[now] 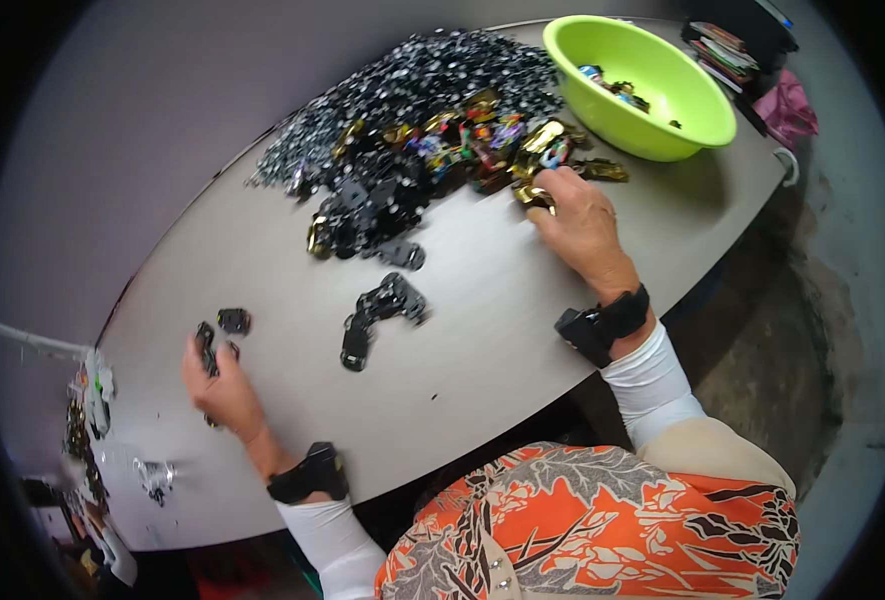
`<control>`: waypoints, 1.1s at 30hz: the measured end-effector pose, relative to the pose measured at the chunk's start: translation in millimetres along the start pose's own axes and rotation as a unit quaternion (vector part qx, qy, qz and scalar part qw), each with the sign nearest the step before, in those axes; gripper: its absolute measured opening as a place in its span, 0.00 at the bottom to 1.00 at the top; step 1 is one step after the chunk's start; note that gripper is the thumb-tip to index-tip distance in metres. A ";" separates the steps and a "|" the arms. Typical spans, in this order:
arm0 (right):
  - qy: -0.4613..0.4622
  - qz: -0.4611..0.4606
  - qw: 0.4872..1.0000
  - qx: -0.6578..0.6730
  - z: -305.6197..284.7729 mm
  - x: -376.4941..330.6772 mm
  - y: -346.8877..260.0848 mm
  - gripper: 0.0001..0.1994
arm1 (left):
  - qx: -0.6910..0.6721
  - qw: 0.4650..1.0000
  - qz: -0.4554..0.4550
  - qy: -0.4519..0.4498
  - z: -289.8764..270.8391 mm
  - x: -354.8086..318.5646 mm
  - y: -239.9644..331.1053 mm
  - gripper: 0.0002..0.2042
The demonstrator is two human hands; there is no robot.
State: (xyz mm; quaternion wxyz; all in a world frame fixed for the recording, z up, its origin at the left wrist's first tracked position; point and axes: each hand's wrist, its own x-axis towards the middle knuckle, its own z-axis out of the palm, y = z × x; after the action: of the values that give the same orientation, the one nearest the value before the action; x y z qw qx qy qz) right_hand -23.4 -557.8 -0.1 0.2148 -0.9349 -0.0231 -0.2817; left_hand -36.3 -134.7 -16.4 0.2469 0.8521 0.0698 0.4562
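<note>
Left hand (224, 388) is pinching a small black clip (205, 345), fingers curled round it; right hand (577, 222) is reaching to the mixed pile (412, 130), fingertips closing on a gold piece (534, 196) beside the green bowl (702, 130).

Our left hand (224, 388) grips black clips (205, 345); our right hand (580, 222) pinches a gold piece (535, 196) beside the pile (412, 110).

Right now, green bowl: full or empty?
Nearly empty. The green bowl stands upright on the table; only a few small pieces lie on its floor, and most of the inside shows bare.
</note>
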 end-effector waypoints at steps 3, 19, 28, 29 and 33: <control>-0.057 -0.006 0.998 -0.035 5.9 -9.7 7.5 0.11 | -0.109 0.976 -0.049 -0.183 11.7 -15.1 67.7 0.09; -0.319 0.225 0.787 0.477 23.7 -9.0 -24.1 0.06 | -0.356 0.823 -0.268 -0.352 16.3 -38.2 89.7 0.08; -0.084 0.062 0.943 0.315 32.4 -9.2 -21.5 0.06 | -0.295 0.855 -0.112 -0.411 14.3 -35.8 86.7 0.18; -0.061 0.050 0.949 0.306 31.9 -7.7 -23.0 0.07 | -0.299 0.853 -0.121 -0.410 15.6 -37.2 85.0 0.19; -0.032 -0.033 0.991 0.122 37.1 1.5 -21.9 0.09 | -0.288 0.856 -0.136 -0.408 19.7 -39.4 84.6 0.20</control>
State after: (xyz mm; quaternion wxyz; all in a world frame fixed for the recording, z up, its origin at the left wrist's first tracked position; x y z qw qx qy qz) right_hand -6.6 -522.8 -18.6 0.3173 -0.9089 -0.0948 -0.2534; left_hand -51.9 -228.8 -13.8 0.5470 0.8347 -0.0560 0.0290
